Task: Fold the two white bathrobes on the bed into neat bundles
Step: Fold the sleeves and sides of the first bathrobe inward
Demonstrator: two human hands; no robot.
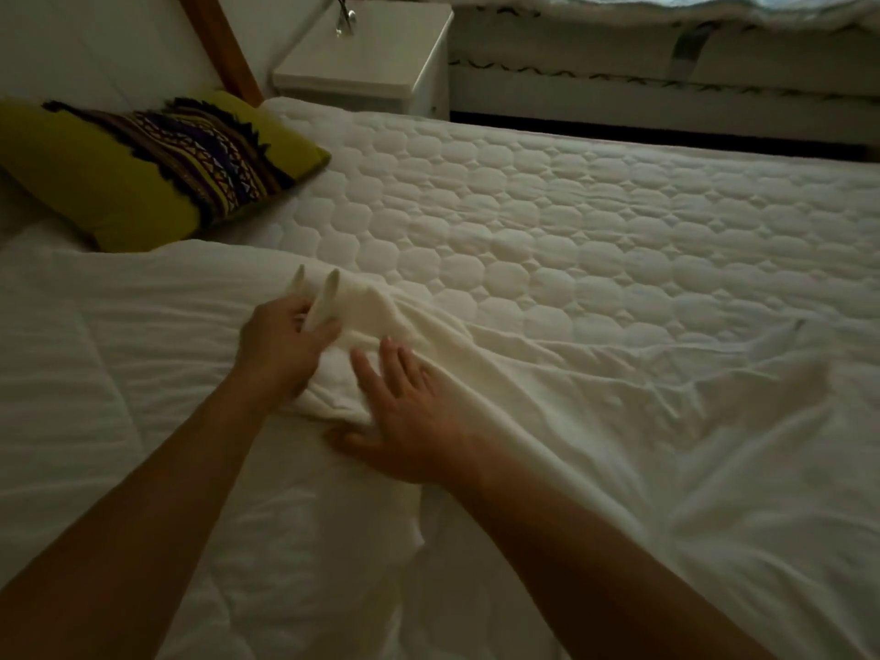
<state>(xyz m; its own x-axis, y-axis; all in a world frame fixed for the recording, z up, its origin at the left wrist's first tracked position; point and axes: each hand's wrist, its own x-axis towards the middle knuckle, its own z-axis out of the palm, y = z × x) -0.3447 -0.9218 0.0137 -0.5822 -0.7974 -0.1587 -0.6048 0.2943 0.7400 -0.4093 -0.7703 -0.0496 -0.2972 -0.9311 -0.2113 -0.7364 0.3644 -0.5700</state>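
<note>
The bathrobe [500, 388] lies across the bed [571, 221], its left end in the left hand [281, 345], the right hand [409, 421] on it just beside. A cushion [157, 169] rests far left; a nightstand [366, 54] stands behind the bed.

White soft-fabric bathrobe [524, 421]: unfolded, creased, lying on the white quilted mattress [619, 221] (one end bunched up at centre-left), spreading toward the right. A second robe cannot be distinguished.
</note>
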